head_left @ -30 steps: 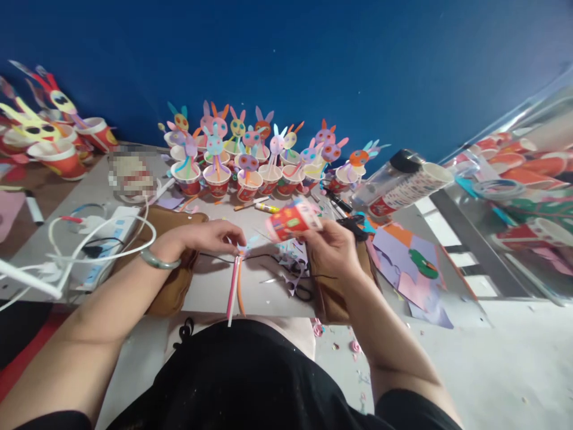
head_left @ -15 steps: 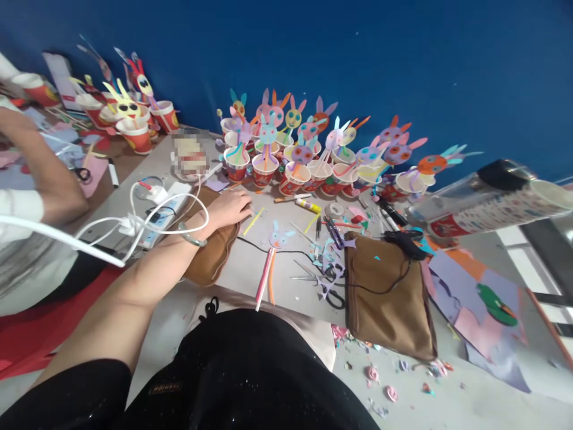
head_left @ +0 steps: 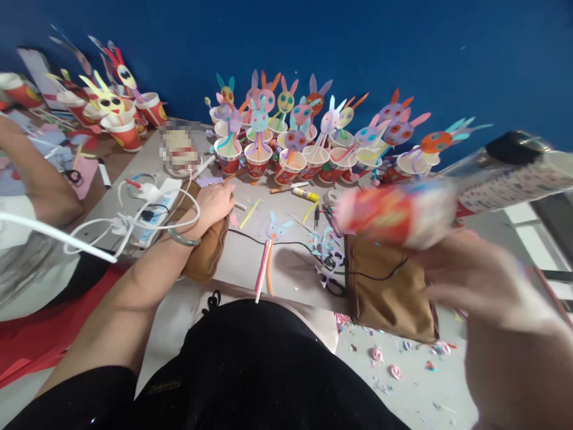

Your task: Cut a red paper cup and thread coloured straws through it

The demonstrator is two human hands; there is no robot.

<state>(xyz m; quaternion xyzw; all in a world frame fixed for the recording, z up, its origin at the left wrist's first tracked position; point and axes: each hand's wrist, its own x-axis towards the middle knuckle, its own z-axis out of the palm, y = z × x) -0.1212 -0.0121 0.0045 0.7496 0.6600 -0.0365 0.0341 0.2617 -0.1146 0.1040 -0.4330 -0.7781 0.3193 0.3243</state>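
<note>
My left hand (head_left: 217, 203) lies flat at the edge of a brown cloth bag (head_left: 208, 254), beside paper scraps, holding nothing. At the right my right hand (head_left: 478, 272), smeared by motion, grips a red and white paper cup (head_left: 396, 212) in the air above the table. In front of me lies a blue paper rabbit face (head_left: 278, 229) with pink, white and orange strips (head_left: 265, 266) below it. Scissors (head_left: 335, 286) and paper offcuts lie right of the rabbit, partly shaded.
Several red cups with paper rabbits (head_left: 257, 158) stand along the blue wall. A clear tube of stacked cups (head_left: 505, 185) is behind my right hand. A power strip (head_left: 159, 212) with white cables lies left. A black cord crosses the table. Another person's arm (head_left: 49, 170) is at far left.
My right hand has come into view from the right with a red paper cup. My left hand stays in nearly the same place on the table. The view has shifted slightly.
</note>
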